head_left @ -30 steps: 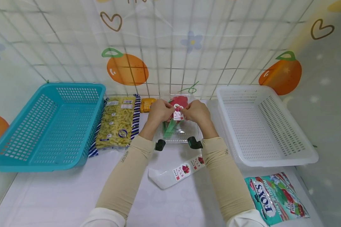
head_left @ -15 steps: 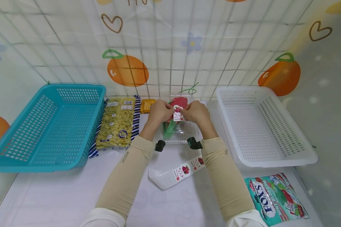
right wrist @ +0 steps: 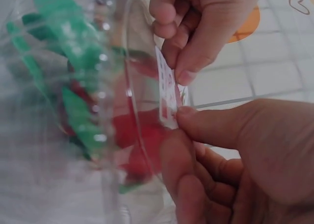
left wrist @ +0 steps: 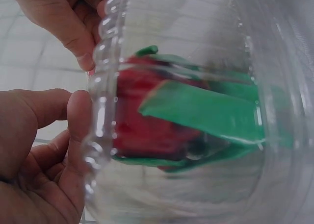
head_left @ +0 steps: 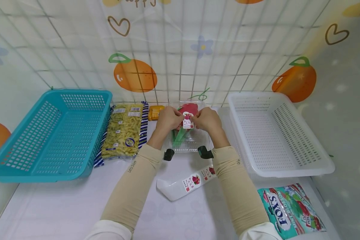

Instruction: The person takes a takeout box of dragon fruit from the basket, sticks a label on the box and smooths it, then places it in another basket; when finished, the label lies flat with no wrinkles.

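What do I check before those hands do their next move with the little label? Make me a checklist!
1. Label pinched by left hand and right hand: ok.
2. Label's printed side showing in the head view: ok.
3. Red-and-green thing inside the clear box: ok.
4. Label touching the clear box: cannot tell, contact isn't clear.
5. White strip out of the hands' way: ok, on the table.

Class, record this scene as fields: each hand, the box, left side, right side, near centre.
Left hand: pinches white label with red fruit print
Right hand: pinches the same label
Clear plastic box: red-and-green item inside
Left side: rectangular teal plastic basket, clear bag of yellow pieces, small orange packet
Right side: rectangular white plastic basket, teal FOX'S bag
Near centre: white strip of printed labels
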`<action>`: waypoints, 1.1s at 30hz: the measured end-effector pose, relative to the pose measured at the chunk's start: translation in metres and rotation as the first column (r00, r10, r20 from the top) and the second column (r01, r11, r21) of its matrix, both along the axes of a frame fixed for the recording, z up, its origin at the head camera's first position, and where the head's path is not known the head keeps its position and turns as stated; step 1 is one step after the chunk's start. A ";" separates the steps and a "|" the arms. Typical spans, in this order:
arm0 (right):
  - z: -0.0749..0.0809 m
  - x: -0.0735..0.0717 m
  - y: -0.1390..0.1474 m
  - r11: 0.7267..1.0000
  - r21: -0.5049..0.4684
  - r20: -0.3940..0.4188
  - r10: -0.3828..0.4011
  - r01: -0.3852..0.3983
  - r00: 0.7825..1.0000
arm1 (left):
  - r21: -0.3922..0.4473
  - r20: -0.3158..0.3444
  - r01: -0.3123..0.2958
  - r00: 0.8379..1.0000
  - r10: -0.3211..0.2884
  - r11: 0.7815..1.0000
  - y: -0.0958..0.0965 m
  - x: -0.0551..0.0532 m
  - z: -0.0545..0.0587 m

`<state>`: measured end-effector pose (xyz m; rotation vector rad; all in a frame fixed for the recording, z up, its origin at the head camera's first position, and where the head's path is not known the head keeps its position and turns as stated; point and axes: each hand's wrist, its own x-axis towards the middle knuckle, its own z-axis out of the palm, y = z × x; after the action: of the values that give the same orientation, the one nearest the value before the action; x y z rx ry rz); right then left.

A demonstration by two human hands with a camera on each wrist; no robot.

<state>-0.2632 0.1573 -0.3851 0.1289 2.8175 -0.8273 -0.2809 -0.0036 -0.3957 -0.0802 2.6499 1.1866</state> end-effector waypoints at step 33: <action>-0.006 0.007 0.004 0.987 -0.131 -0.278 -0.124 0.090 0.953 | 0.111 -0.144 -0.049 0.987 0.065 0.993 -0.015 0.009 0.001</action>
<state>-0.2559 0.1615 -0.3915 0.1573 3.0403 -1.1155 -0.2716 -0.0191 -0.3944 -0.0520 2.7200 1.4030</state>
